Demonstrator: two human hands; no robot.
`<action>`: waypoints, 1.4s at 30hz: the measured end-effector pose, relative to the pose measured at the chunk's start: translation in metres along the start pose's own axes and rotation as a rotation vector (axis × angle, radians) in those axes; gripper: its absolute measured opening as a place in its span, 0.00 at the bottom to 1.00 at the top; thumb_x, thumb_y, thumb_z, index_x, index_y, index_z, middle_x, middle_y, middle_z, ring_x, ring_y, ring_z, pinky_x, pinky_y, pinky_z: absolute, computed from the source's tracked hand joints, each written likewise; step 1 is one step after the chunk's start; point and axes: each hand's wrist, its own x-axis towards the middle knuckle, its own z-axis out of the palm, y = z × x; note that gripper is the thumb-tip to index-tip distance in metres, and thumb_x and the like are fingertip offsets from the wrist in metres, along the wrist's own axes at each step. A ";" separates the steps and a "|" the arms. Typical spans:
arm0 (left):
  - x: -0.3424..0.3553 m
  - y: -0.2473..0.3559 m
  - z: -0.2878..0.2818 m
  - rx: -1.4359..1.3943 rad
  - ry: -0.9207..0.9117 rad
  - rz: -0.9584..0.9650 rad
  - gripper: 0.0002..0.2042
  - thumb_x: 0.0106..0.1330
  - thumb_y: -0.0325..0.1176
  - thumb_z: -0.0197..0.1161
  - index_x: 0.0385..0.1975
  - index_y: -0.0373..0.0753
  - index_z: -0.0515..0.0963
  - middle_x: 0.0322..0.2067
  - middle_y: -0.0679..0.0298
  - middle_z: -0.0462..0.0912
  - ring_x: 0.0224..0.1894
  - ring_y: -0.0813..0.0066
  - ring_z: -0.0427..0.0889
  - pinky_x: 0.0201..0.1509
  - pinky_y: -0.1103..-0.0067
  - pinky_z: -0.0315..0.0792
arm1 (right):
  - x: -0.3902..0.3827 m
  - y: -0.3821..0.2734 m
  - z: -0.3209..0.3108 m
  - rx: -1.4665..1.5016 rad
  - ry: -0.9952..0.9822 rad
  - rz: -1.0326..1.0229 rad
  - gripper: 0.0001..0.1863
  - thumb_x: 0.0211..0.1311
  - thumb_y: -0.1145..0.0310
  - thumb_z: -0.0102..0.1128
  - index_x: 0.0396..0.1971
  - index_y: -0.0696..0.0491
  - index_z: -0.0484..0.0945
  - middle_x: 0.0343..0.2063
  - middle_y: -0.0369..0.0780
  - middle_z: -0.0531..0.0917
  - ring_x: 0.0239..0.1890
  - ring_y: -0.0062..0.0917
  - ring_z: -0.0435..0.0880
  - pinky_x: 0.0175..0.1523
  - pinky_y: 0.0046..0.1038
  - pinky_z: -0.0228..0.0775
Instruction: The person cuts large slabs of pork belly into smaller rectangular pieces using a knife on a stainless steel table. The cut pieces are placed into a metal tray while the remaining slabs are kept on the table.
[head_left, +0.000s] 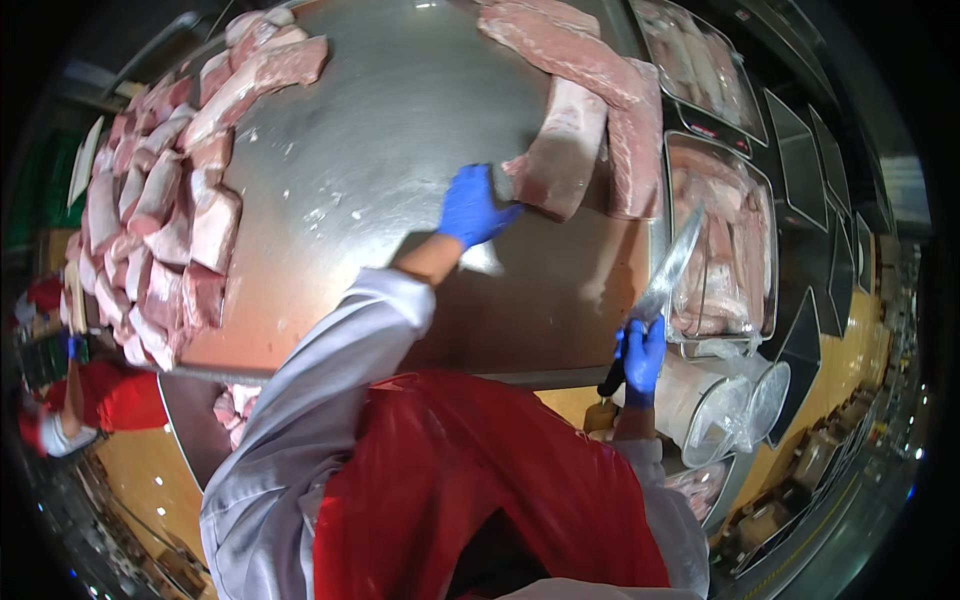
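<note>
My left hand [472, 208], in a blue glove, hangs over the steel table with thumb and fingers apart. It is beside the near end of a pale pork loin [566, 150], and nothing shows in its grip. Whether the fingertips touch the meat I cannot tell. In a blue glove too, my right hand [643, 358] is closed round the dark handle of a long knife [672, 265]. The blade points away from me, over the table's right edge and the near meat tray. More loins [634, 150] lie beside and behind the pale one.
Cut pork pieces [160, 195] are heaped along the left side of the steel table [370, 130]. Meat-filled trays [772, 290] line its right edge, with plastic-lined tubs [700, 400] nearer me. A co-worker in a red apron [125, 395] stands at far left.
</note>
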 end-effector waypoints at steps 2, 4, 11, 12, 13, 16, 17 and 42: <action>0.035 0.062 0.029 0.137 -0.036 -0.072 0.44 0.45 0.57 0.75 0.59 0.35 0.69 0.53 0.45 0.73 0.59 0.51 0.72 0.61 0.64 0.69 | -0.014 0.016 -0.021 0.073 0.091 -0.010 0.04 0.73 0.74 0.45 0.44 0.53 0.66 0.23 0.35 0.75 0.16 0.14 0.70 0.21 0.17 0.63; 0.059 0.098 0.077 0.329 0.105 -0.175 0.44 0.42 0.56 0.76 0.59 0.36 0.69 0.54 0.47 0.73 0.59 0.54 0.73 0.61 0.63 0.70 | -0.034 0.019 -0.034 0.086 0.136 -0.008 0.04 0.72 0.74 0.46 0.43 0.53 0.66 0.23 0.36 0.75 0.16 0.14 0.70 0.21 0.16 0.62; 0.141 0.069 0.050 0.361 -0.259 -0.270 0.43 0.41 0.48 0.76 0.60 0.39 0.68 0.58 0.51 0.73 0.59 0.53 0.76 0.59 0.61 0.73 | -0.072 0.030 -0.043 0.057 0.195 0.047 0.06 0.72 0.74 0.46 0.45 0.55 0.68 0.23 0.37 0.76 0.15 0.14 0.69 0.21 0.17 0.61; 0.150 0.060 0.047 0.400 -0.293 -0.223 0.43 0.41 0.47 0.76 0.60 0.39 0.68 0.58 0.52 0.74 0.59 0.53 0.76 0.59 0.61 0.73 | -0.073 0.029 -0.042 0.042 0.194 0.042 0.07 0.71 0.74 0.46 0.47 0.55 0.69 0.23 0.37 0.76 0.15 0.14 0.69 0.21 0.17 0.61; 0.161 0.040 0.039 0.425 -0.343 -0.224 0.42 0.41 0.47 0.76 0.60 0.39 0.68 0.57 0.51 0.74 0.59 0.52 0.76 0.59 0.61 0.73 | -0.074 0.028 -0.040 0.036 0.185 0.000 0.08 0.71 0.73 0.47 0.48 0.56 0.69 0.23 0.36 0.76 0.15 0.14 0.70 0.21 0.18 0.63; 0.164 -0.024 0.013 0.592 -0.375 -0.149 0.42 0.40 0.48 0.77 0.58 0.39 0.68 0.56 0.50 0.75 0.57 0.52 0.77 0.59 0.61 0.73 | -0.077 0.028 -0.038 -0.026 0.112 0.017 0.08 0.71 0.73 0.48 0.47 0.57 0.69 0.23 0.36 0.76 0.16 0.15 0.70 0.22 0.18 0.64; 0.136 -0.004 -0.004 0.616 -0.328 -0.003 0.43 0.40 0.48 0.77 0.59 0.39 0.67 0.55 0.50 0.75 0.57 0.51 0.77 0.58 0.61 0.73 | -0.083 0.035 -0.035 -0.040 0.124 0.030 0.08 0.71 0.73 0.47 0.47 0.57 0.69 0.23 0.37 0.76 0.16 0.15 0.71 0.22 0.19 0.65; -0.272 -0.172 -0.133 0.403 -0.029 -0.203 0.60 0.38 0.63 0.75 0.68 0.32 0.54 0.65 0.42 0.59 0.67 0.44 0.60 0.70 0.57 0.55 | -0.048 0.007 0.244 -1.002 -0.702 -0.763 0.13 0.67 0.66 0.48 0.46 0.58 0.71 0.24 0.53 0.82 0.25 0.50 0.81 0.31 0.49 0.73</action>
